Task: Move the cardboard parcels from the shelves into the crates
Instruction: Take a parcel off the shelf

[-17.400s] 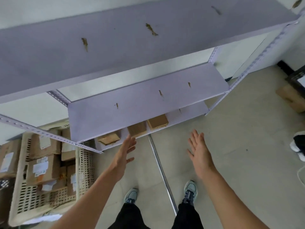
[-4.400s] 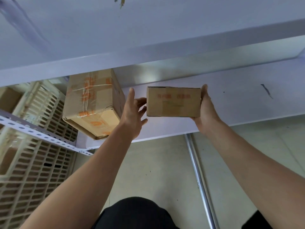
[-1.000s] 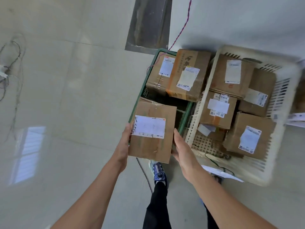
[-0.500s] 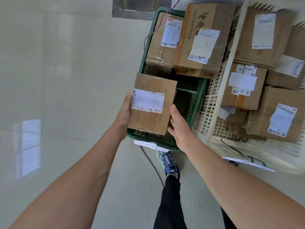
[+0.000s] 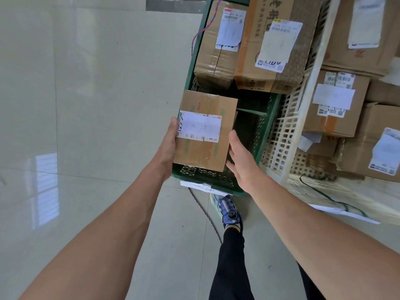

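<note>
The scene is lit brightly and evenly. Window glare (image 5: 44, 187) is reflected on the glossy floor (image 5: 97, 94). Lines are bent near the edges

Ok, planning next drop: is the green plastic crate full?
Not full. In the green plastic crate, two taped cardboard parcels fill the far end; open space shows beside the held white-labelled cardboard parcel.

The floor (image 5: 86, 105) is pale, glossy tile. 2 crates stand on it close side by side: a green crate (image 5: 207, 174) at left and a cream crate (image 5: 279, 137) at right. A dark cord (image 5: 205, 211) runs across the tile from under the green crate. 1 shoe (image 5: 229, 213) rests just beside that crate's near wall. A white sheet (image 5: 342, 212) lies at the cream crate's near edge.
</note>
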Demonstrator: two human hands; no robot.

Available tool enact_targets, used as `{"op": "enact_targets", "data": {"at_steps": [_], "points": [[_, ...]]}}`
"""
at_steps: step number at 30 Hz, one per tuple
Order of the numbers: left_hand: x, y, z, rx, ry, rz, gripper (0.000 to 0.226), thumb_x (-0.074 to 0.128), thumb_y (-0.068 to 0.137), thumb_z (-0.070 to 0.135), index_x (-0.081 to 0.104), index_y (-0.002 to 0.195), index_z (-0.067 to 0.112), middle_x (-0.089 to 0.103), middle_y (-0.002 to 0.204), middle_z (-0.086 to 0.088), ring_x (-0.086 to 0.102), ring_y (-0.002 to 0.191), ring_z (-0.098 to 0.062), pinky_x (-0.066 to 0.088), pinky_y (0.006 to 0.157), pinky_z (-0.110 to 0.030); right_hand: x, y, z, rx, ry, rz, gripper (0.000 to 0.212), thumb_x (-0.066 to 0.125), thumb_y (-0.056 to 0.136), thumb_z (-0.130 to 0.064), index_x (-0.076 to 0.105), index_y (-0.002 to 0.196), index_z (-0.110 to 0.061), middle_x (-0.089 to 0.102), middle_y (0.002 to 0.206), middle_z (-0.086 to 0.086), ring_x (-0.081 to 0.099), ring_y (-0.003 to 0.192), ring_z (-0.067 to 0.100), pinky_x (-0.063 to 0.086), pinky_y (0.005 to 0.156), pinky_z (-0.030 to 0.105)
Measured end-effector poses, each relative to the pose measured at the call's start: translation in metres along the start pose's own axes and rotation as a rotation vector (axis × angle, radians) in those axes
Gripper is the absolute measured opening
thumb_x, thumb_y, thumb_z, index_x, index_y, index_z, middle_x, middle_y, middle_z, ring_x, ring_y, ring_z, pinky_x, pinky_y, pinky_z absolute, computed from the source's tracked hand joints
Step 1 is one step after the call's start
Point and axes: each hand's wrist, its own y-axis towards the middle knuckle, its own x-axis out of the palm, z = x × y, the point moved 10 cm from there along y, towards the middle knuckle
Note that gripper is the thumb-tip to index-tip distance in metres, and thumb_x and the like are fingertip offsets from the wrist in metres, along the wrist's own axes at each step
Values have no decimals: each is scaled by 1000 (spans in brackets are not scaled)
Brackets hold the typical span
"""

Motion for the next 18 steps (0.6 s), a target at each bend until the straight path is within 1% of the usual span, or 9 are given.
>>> {"op": "enact_targets", "data": {"at_steps": [3, 5, 8, 10, 13, 15, 16, 17, 18], "points": [[-1, -10, 7, 7, 45, 43, 61, 15, 111, 68, 70, 87, 73, 65, 75, 52, 57, 67, 34, 38, 72, -16, -3, -7, -5, -18, -19, -9, 68, 33, 107, -68, 19, 168, -42, 23, 176, -11, 18, 163, 18, 15, 133, 52], [-1, -25, 17, 30, 21, 81, 66, 18, 112, 68, 62, 65, 82, 57, 66, 55, 50, 61, 39, 38, 70, -11, -8, -16, -15, -55, -12, -13, 69, 33, 106, -69, 18, 168, -43, 20, 177, -12, 16, 164, 17, 14, 134, 52], [-1, -57, 37, 109, -37, 121, 65, 22, 114, 64, 60, 64, 84, 56, 69, 58, 49, 66, 41, 42, 60, 2, -29, -41, -42, -136, 45, 50, 67, 34, 107, -67, 24, 167, -39, 21, 176, -12, 20, 162, 13, 18, 133, 45], [6, -86, 55, 152, -34, 111, 63, 21, 115, 60, 59, 73, 87, 53, 75, 63, 47, 73, 44, 40, 62, 5, -43, -68, -64, -196, 80, 89, 66, 34, 108, -64, 25, 167, -36, 24, 175, -13, 26, 160, 8, 24, 130, 39], [28, -131, 79, 221, 0, 53, 53, 20, 117, 56, 58, 97, 86, 58, 91, 63, 51, 89, 42, 45, 74, 2, -63, -120, -98, -290, 113, 101, 63, 30, 110, -59, 24, 168, -34, 25, 175, -14, 27, 159, 5, 25, 126, 33], [45, -164, 93, 244, 39, 13, 38, 22, 112, 65, 52, 129, 80, 62, 126, 52, 53, 118, 30, 43, 104, -10, -77, -160, -118, -337, 137, 108, 70, 31, 105, -63, 23, 168, -33, 25, 175, -14, 26, 158, 5, 24, 125, 31], [58, -180, 101, 260, 55, -13, 46, 24, 108, 72, 44, 149, 69, 54, 149, 41, 46, 137, 19, 34, 117, -22, -85, -180, -127, -365, 141, 113, 75, 32, 102, -66, 23, 168, -33, 25, 175, -15, 26, 158, 4, 24, 126, 31], [73, -198, 110, 272, 80, -51, 58, 25, 104, 79, 37, 159, 62, 43, 160, 35, 36, 145, 11, 26, 120, -29, -94, -200, -136, -394, 140, 115, 75, 31, 101, -66, 23, 168, -34, 25, 174, -16, 27, 157, 2, 23, 127, 31], [91, -217, 118, 277, 107, -95, 60, 26, 101, 82, 35, 158, 64, 40, 158, 40, 33, 144, 14, 25, 119, -28, -104, -219, -143, -418, 139, 118, 71, 29, 104, -65, 23, 168, -35, 26, 173, -18, 28, 155, 0, 23, 128, 31]]}}
